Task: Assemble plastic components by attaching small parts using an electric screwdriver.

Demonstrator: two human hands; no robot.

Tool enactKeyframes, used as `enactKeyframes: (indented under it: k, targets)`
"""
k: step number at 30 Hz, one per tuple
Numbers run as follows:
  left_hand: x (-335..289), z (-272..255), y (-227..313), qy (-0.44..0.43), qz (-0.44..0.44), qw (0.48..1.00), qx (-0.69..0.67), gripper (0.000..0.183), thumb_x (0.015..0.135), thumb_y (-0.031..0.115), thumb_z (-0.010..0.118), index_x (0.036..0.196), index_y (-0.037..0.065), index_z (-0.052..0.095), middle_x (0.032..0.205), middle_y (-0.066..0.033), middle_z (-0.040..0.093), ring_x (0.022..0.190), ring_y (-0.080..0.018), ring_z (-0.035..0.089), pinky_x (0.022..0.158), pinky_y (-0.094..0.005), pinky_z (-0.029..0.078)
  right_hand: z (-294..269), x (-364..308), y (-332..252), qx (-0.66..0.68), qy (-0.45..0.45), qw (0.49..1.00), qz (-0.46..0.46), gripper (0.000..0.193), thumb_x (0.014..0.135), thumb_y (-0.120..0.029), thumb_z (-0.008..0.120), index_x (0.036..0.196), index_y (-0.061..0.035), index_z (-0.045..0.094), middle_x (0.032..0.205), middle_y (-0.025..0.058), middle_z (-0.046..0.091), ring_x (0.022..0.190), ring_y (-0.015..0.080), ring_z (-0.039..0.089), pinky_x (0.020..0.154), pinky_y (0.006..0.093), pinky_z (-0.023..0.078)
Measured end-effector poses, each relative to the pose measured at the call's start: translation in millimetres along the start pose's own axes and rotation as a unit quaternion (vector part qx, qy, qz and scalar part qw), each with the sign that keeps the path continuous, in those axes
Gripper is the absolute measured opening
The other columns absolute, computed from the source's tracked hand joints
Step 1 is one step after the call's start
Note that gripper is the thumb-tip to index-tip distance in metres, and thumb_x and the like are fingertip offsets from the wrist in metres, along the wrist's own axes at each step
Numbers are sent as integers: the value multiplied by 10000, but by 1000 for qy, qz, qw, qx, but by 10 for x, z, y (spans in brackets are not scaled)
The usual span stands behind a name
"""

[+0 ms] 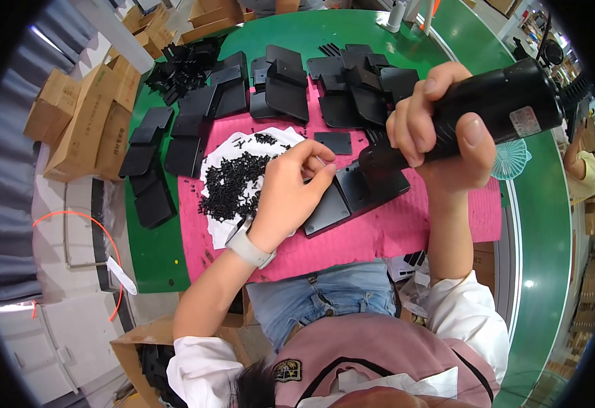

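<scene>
My right hand [447,129] is wrapped round a thick black power screwdriver [495,102], tilted with its nose toward the work. Beneath that nose lies a black box-like plastic part [328,209], and the tool's tip is hard to make out against it. Over the part's left end my left hand [291,190] is bent in a pinch, thumb near the fingers; whatever may be between them is too small to tell. Just left of this hand, a heap of small black screws [233,183] rests on a white cloth [217,231]. A flat black plate [333,143] lies beyond the part.
A pink mat [406,228] covers part of the green table [155,265]. Stacked black plastic parts [280,85] stand along the far side, with a pile of black pieces [183,68] at far left. A pale green slotted dish [512,160] sits right. Cardboard boxes [90,129] are left.
</scene>
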State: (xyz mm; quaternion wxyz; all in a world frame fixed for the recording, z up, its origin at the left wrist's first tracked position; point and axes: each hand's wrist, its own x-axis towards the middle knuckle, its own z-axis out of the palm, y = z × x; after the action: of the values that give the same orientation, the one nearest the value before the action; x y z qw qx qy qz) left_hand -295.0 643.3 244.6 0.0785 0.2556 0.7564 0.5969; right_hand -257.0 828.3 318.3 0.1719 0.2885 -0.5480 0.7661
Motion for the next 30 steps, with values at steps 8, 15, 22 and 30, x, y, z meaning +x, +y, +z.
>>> enactKeyframes:
  k: [8,15,22,30]
  targets:
    - [125,-42,-66,-89,-63,994,21,111,771,42,668,848,-21,618,661,1,601,610,-42,534,565,-199,420,26,7,58,-23,10,1000,2,399,833,-344,541,1032,-11,448,593,37,465,411,113,416,459,261,368]
    - [233,-63,34,-154,-63,982,91,104,752,16,668,824,-11,598,615,3,564,557,-51,505,538,-211,407,107,7,49,-18,24,999,24,389,817,-323,567,1016,-12,444,568,39,448,403,117,401,438,249,350]
    - [253,-55,-31,-184,-136,972,-48,137,736,-35,664,820,4,564,596,32,515,552,-35,465,548,-197,386,181,19,66,-61,66,995,52,385,793,-291,580,990,7,437,552,51,434,405,120,379,407,236,327]
    - [163,32,-139,-116,-128,972,-159,251,722,-69,667,743,75,462,657,48,506,591,-18,459,552,-170,361,191,39,78,-53,60,995,63,387,780,-269,608,983,17,445,562,56,450,416,116,389,402,231,333]
